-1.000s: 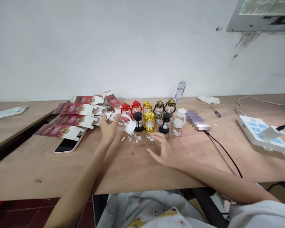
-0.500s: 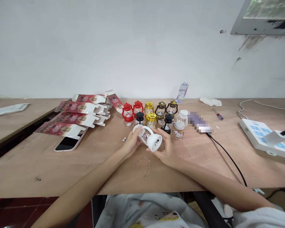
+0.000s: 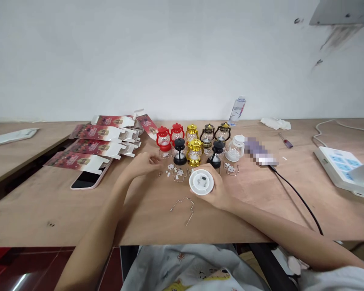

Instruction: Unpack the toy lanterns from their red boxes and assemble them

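My right hand (image 3: 216, 190) grips a white mini lantern (image 3: 201, 182). Its round base faces me, showing a recess with a small dark part inside; the rest of the lantern is hidden behind the base and my fingers. My left hand (image 3: 144, 165) is over the table left of the lanterns, fingers loosely bent and apart, with nothing visible in them. Just beyond its fingertips lie small white pieces (image 3: 177, 172) and a tiny round item (image 3: 159, 173). A bent wire handle (image 3: 186, 208) rests on the table in front of the held lantern.
Behind my hands stand red lanterns (image 3: 164, 139), gold ones (image 3: 194, 153), black ones (image 3: 179, 152), bronze ones (image 3: 222, 133) and a white one (image 3: 235, 149). Flattened red boxes (image 3: 91, 145) overlap a phone (image 3: 86, 181) at left. A bottle (image 3: 238, 110), screwdriver (image 3: 287, 143) and power strip (image 3: 336, 167) are at right.
My left hand has let go of the white lantern and moved left toward the small parts. My right hand has turned the lantern so its base faces me. The view has shifted slightly.
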Tool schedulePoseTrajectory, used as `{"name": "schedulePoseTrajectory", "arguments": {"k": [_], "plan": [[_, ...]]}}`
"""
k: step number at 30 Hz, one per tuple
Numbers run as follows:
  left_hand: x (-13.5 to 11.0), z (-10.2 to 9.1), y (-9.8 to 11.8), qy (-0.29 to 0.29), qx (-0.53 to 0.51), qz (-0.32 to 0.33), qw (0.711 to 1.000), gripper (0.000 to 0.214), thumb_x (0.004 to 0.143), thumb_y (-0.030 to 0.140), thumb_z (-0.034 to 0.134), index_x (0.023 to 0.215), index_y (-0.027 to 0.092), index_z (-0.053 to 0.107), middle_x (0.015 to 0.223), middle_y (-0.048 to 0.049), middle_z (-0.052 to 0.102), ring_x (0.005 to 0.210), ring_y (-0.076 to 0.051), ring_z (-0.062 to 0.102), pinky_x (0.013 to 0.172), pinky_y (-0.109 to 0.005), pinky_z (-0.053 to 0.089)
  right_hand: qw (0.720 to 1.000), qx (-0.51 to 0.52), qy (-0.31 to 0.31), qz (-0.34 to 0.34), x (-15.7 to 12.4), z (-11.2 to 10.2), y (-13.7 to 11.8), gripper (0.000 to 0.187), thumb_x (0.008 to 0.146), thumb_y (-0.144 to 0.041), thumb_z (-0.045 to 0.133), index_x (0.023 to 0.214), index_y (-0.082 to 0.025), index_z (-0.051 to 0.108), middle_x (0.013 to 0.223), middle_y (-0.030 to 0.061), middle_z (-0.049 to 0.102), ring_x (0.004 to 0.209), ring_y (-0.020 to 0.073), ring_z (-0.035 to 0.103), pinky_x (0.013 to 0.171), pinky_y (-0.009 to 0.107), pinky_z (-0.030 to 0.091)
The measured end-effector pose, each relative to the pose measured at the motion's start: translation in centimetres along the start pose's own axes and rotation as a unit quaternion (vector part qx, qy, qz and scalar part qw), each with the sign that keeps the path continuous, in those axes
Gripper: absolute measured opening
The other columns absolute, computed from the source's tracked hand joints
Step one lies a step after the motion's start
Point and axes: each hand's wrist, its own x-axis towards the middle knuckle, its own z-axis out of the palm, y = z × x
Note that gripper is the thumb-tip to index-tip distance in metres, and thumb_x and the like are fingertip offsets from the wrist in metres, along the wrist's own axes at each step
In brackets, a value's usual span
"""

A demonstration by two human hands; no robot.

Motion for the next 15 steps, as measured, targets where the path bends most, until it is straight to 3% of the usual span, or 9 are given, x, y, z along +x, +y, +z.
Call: {"name": "schedulePoseTrajectory", "arguments": {"k": [2, 4, 8, 15], "plan": [[0.2, 0.1, -0.6, -0.064, 0.007, 0.0, 0.998, 0.031, 0.06, 0.042, 0.066, 0.081, 0.02, 0.068, 0.077, -0.003, 0.071, 0.069, -0.021, 0.064, 0.06, -0.026, 0.046, 0.999, 0.008, -0.044, -0.015, 0.1, 0.0, -0.1, 0.044, 0.071, -0.029, 0.071, 0.111, -0.023, 0.053, 0.103, 0.0075, 0.059, 0.096, 0.0214, 0.057, 0.084, 0.038, 0.048], [0.3, 0.4, -0.6, -0.087, 0.026, 0.01, 0.996, 0.025, 0.058, 0.038, 0.067, 0.077, 0.021, 0.069, 0.075, -0.0028, 0.071, 0.069, -0.021, 0.065, 0.059, -0.026, 0.045, 0.996, 0.014, -0.082, -0.02, 0.2, 0.1, -0.1, 0.041, 0.074, -0.029, 0.068, 0.112, -0.022, 0.053, 0.105, 0.0088, 0.058, 0.099, 0.0215, 0.057, 0.085, 0.037, 0.048], [0.4, 1.0, -0.1, -0.079, 0.062, 0.008, 0.995, 0.015, 0.057, 0.031, 0.064, 0.068, 0.021, 0.069, 0.066, -0.0016, 0.07, 0.063, -0.02, 0.064, 0.055, -0.025, 0.043, 0.994, 0.019, -0.106, 0.004, 0.2, 0.1, -0.1, 0.038, 0.077, -0.03, 0.065, 0.111, -0.021, 0.052, 0.108, 0.0096, 0.059, 0.103, 0.0219, 0.057, 0.088, 0.037, 0.047], [0.4, 1.4, -0.3, -0.04, 0.083, 0.007, 0.996, 0.009, 0.057, 0.023, 0.057, 0.056, 0.021, 0.066, 0.058, 0.0001, 0.068, 0.055, -0.017, 0.061, 0.051, -0.024, 0.04, 0.992, 0.036, -0.103, 0.058, -0.2, 0.3, 0.5, 0.049, 0.072, -0.024, 0.068, 0.116, -0.021, 0.047, 0.114, 0.0088, 0.061, 0.104, 0.0222, 0.059, 0.088, 0.037, 0.047]]}}
